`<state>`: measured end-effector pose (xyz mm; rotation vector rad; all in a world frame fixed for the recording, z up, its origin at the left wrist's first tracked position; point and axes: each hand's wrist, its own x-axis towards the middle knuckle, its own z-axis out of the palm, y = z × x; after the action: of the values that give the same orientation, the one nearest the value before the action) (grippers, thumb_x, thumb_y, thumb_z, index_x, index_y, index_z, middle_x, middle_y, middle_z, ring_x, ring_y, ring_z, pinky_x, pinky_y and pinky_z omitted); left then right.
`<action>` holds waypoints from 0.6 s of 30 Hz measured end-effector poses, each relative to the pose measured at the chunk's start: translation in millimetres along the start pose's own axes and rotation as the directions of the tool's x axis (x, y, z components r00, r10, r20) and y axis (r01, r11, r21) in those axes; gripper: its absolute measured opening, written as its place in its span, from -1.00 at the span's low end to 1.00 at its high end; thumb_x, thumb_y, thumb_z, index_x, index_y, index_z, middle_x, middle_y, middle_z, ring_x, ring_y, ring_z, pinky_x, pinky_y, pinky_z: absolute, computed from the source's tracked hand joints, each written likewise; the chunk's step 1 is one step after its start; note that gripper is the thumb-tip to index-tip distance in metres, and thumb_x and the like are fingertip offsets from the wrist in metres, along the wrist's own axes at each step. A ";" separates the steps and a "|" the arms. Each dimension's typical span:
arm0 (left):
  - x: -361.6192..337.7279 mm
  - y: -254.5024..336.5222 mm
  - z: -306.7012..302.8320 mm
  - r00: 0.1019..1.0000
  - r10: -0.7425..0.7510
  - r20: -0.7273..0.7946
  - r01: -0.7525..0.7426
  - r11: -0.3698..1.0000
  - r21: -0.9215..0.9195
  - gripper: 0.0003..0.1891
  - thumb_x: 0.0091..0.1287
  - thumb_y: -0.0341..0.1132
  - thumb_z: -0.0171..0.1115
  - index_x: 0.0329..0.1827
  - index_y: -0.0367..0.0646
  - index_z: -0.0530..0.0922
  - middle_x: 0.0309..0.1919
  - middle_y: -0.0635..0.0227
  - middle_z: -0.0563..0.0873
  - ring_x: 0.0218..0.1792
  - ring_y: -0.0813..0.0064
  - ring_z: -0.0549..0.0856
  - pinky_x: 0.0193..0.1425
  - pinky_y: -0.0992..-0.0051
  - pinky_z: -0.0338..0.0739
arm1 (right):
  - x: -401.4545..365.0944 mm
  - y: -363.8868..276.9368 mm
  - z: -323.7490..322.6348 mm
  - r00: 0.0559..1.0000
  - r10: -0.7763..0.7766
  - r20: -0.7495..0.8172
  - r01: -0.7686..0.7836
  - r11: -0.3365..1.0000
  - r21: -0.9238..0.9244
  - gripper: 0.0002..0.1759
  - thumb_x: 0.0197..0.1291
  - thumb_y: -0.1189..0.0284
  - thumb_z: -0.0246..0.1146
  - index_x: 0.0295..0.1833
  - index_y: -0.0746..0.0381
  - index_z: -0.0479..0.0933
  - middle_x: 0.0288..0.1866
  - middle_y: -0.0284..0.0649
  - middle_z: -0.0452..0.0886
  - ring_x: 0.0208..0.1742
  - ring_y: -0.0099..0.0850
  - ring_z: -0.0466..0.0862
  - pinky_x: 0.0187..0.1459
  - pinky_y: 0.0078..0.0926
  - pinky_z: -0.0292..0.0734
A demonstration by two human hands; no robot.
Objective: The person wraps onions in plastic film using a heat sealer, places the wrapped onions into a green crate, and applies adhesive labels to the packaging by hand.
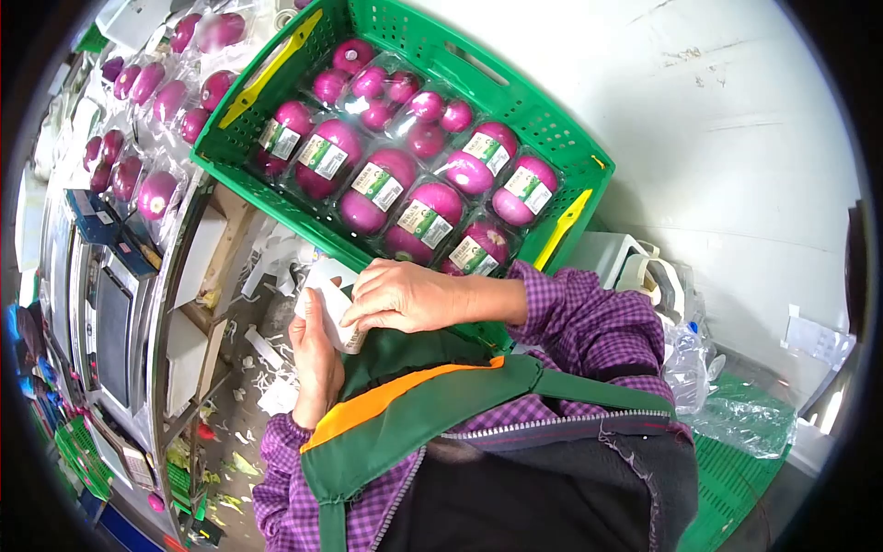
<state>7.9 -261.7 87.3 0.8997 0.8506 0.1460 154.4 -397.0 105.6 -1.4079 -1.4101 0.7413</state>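
Observation:
My left hand [317,359] is closed round a white roll of labels [322,293], its thumb lying along the near side. The fingers of my right hand [400,296] are bent and pressed against the roll's right edge, where a printed patch shows; what they pinch is hidden. Just beyond both hands stands a green crate [230,164] with yellow handles. It holds clear packs of purple onions [425,223]. Green-and-white labels [377,187] are on the nearer packs, while several at the back show none.
More packed onions [158,193] lie on the table at left, with a scale [115,331] below them. Paper scraps [276,396] litter the floor. Clear plastic packaging [690,368] and another green crate [727,488] are at right, by a white wall [736,175].

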 end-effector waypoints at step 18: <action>-32.4 33.9 -39.4 0.911 -0.311 0.271 0.385 0.877 -0.287 -0.38 0.35 0.23 -0.03 0.06 -0.22 0.45 -0.43 0.18 0.66 -0.34 0.20 0.72 -0.10 0.22 0.62 | -13.7 179.2 -178.0 0.909 0.143 -0.392 -0.376 0.688 -0.620 -0.71 0.09 0.51 0.30 -0.05 0.22 0.47 -0.17 -0.19 0.47 -0.24 -0.27 0.59 -0.20 -0.36 0.51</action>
<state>-34.0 -229.8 118.6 0.4200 0.7412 -0.1224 382.7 -421.6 -0.6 -2.2416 -1.2808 0.1091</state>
